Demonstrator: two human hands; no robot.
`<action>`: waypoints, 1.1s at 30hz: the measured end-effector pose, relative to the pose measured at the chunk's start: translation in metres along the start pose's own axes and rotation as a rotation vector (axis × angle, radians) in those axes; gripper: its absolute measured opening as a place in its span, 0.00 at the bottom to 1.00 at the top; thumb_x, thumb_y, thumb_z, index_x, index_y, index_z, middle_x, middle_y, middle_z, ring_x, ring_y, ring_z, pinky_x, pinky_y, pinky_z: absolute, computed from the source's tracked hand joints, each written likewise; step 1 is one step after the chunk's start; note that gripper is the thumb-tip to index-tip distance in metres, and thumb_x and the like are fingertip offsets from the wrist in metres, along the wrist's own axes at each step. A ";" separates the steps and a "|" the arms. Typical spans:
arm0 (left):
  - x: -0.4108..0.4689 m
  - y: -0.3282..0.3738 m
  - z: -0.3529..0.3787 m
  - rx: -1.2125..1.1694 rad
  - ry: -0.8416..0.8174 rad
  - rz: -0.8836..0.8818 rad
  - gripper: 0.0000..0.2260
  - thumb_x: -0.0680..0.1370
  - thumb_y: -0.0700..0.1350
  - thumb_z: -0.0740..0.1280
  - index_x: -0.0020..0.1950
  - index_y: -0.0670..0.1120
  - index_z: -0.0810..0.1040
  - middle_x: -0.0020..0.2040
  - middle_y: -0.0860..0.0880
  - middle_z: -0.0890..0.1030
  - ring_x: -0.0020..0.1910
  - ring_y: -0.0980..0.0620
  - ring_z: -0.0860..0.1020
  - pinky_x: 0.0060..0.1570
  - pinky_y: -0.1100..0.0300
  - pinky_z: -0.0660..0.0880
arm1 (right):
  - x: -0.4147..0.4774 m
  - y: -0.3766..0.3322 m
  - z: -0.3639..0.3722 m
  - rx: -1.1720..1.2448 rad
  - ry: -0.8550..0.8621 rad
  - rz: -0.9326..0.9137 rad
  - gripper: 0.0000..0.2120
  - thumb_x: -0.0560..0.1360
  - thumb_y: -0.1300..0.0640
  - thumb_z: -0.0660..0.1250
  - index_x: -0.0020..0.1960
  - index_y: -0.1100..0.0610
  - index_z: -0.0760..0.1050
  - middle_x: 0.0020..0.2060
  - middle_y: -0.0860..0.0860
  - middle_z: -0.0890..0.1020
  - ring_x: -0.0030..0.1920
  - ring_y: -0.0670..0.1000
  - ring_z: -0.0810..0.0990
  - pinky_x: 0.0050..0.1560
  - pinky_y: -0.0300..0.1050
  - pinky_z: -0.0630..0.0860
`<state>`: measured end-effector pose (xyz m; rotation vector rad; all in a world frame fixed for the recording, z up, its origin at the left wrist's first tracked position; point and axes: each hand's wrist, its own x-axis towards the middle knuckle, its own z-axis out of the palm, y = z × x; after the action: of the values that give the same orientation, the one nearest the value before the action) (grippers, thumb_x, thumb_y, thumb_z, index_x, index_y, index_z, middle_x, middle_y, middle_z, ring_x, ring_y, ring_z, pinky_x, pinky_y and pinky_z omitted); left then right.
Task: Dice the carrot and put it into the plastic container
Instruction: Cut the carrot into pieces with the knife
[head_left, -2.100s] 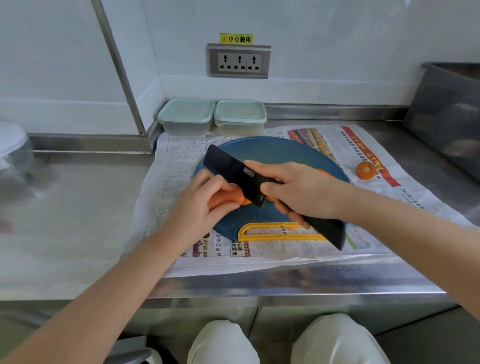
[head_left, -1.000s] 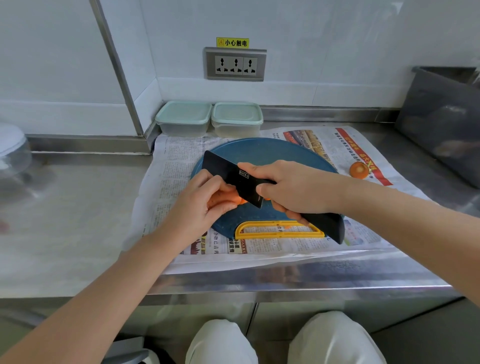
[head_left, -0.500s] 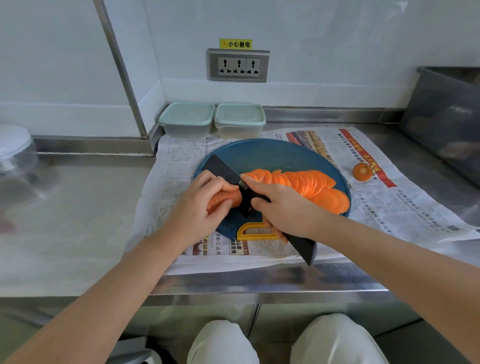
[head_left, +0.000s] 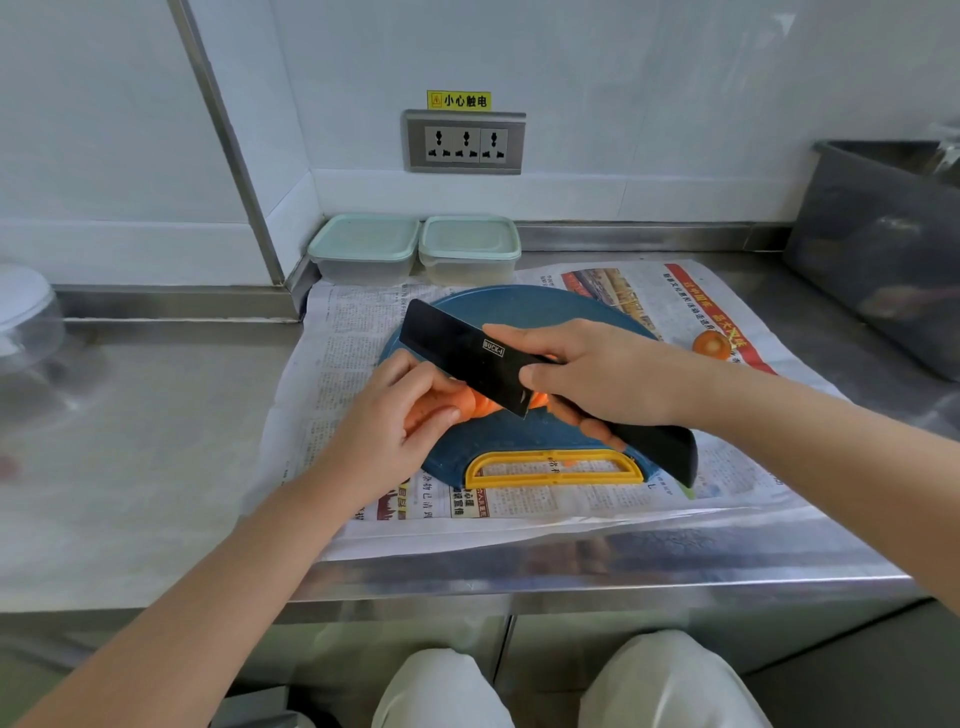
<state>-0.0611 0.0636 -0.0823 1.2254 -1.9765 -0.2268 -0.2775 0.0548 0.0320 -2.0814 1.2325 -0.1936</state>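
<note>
An orange carrot (head_left: 470, 402) lies on a round blue cutting board (head_left: 524, 312) with a yellow handle. My left hand (head_left: 395, 426) grips the carrot's left end, fingers curled over it. My right hand (head_left: 587, 374) holds a black cleaver (head_left: 462, 353) by its handle, forefinger along the blade. The blade is lifted and tilted, its lower edge at the carrot. The cut slices are hidden behind my right hand and the blade. Two plastic containers (head_left: 363, 249) (head_left: 469, 248) with pale green lids stand shut behind the board.
Newspaper (head_left: 337, 353) covers the steel counter under the board. A cut carrot end (head_left: 712, 345) lies on the paper at the right. A dark grey bin (head_left: 883, 249) stands at the far right, a clear lidded vessel (head_left: 26, 317) at the far left.
Half a second ago the blade was down in the carrot and a row of slices showed on the right. Now the cleaver is raised and my right hand covers the slices.
</note>
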 end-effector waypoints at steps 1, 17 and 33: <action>0.000 0.001 0.000 -0.002 -0.006 -0.006 0.10 0.74 0.49 0.65 0.54 0.48 0.76 0.54 0.56 0.70 0.54 0.63 0.69 0.49 0.72 0.67 | 0.000 0.000 0.000 -0.007 0.004 -0.005 0.26 0.82 0.59 0.55 0.75 0.38 0.56 0.26 0.51 0.73 0.22 0.48 0.71 0.24 0.42 0.74; 0.000 0.003 -0.002 0.005 -0.036 -0.007 0.10 0.75 0.47 0.65 0.54 0.46 0.78 0.53 0.48 0.74 0.53 0.56 0.73 0.51 0.69 0.68 | 0.007 -0.002 0.005 -0.052 -0.061 -0.003 0.27 0.82 0.60 0.54 0.76 0.39 0.54 0.29 0.55 0.72 0.23 0.49 0.70 0.24 0.42 0.74; -0.001 0.005 -0.004 -0.016 0.032 0.022 0.09 0.74 0.40 0.72 0.52 0.44 0.78 0.49 0.50 0.72 0.47 0.58 0.75 0.51 0.67 0.73 | 0.016 0.008 0.041 0.077 0.015 0.003 0.26 0.82 0.60 0.54 0.76 0.42 0.56 0.23 0.51 0.74 0.20 0.49 0.71 0.22 0.42 0.72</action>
<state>-0.0619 0.0676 -0.0775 1.1890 -1.9562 -0.2104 -0.2562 0.0598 -0.0073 -2.0151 1.2182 -0.2519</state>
